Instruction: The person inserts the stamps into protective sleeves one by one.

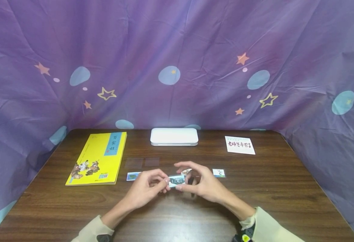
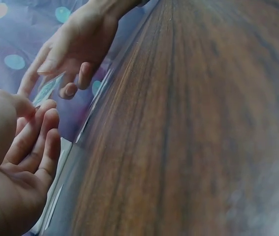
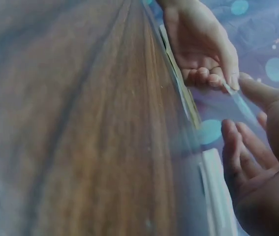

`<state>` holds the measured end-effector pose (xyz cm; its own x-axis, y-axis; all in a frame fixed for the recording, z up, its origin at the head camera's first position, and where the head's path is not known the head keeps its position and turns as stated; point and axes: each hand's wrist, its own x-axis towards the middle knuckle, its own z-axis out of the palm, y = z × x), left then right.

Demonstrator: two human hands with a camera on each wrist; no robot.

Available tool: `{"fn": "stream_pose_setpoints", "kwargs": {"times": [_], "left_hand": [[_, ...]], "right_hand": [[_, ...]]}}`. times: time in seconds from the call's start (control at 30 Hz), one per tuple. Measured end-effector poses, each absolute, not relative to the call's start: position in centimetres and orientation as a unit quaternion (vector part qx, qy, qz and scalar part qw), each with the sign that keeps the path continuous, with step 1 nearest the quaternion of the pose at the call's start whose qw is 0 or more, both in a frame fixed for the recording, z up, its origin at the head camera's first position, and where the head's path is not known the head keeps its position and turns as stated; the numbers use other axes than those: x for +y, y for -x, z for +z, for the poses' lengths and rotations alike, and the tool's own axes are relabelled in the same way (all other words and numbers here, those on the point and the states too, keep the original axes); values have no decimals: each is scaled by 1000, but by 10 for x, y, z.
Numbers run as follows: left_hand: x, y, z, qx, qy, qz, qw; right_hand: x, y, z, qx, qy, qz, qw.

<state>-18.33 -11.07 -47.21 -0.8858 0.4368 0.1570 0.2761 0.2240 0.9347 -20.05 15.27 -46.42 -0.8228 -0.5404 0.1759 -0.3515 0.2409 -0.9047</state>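
A small picture card with a glossy, clear-looking edge is held up over the table. My left hand pinches its left end between thumb and fingers. Around the other end stands my right hand, fingers spread and bent a little; its thumb is close to the card's lower edge, and contact is hard to tell. In the left wrist view the card is tilted between both hands. Behind the hands lie a blue-green picture card, another card partly covered by the right hand, and a white card.
Two faint transparent rectangles lie beyond the left hand. A yellow book is on the left, a white flat box at the back, and a white card with handwriting at the back right. Purple cloth hangs behind the table.
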Motion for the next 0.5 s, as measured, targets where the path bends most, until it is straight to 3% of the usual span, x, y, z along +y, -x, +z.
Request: {"fn": "stream_pose_setpoints", "kwargs": {"times": [0.17, 0.5], "left_hand": [[-110, 183, -471, 774, -230, 585, 78], [-109, 181, -470, 769, -221, 594, 87]], "right_hand": [[151, 198, -459, 813, 338, -473, 28], [149, 194, -460, 810, 318, -488, 65]]}}
